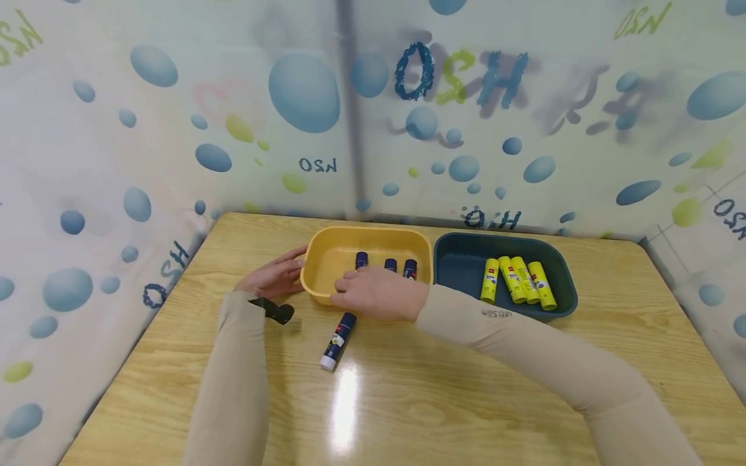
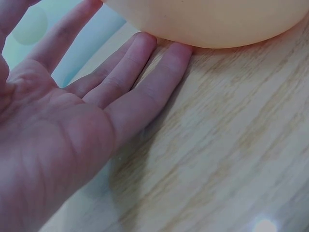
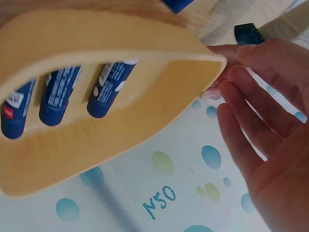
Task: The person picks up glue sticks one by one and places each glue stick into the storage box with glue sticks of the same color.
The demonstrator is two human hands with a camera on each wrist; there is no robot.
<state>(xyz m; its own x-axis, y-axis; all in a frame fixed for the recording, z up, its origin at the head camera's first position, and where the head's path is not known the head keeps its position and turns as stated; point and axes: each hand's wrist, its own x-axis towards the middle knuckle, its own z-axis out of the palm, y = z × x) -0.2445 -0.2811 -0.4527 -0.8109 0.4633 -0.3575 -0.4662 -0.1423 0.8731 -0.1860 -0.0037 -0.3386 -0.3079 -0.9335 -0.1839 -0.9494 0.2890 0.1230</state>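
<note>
My left hand lies at the left end of the yellow plastic bin; in the left wrist view its extended fingers touch the bin's outer wall. Above the bin's front rim hovers my right hand, and the right wrist view shows loosely bent fingers with nothing held. Inside the bin lie three dark blue glue sticks, partly covered by the right hand in the head view. Another dark blue glue stick, white at one end, lies on the table in front of the bin.
A dark blue-green bin stands against the yellow bin's right end, holding several yellow glue sticks. Both sit near the back edge of the wooden table. A patterned curtain hangs close behind.
</note>
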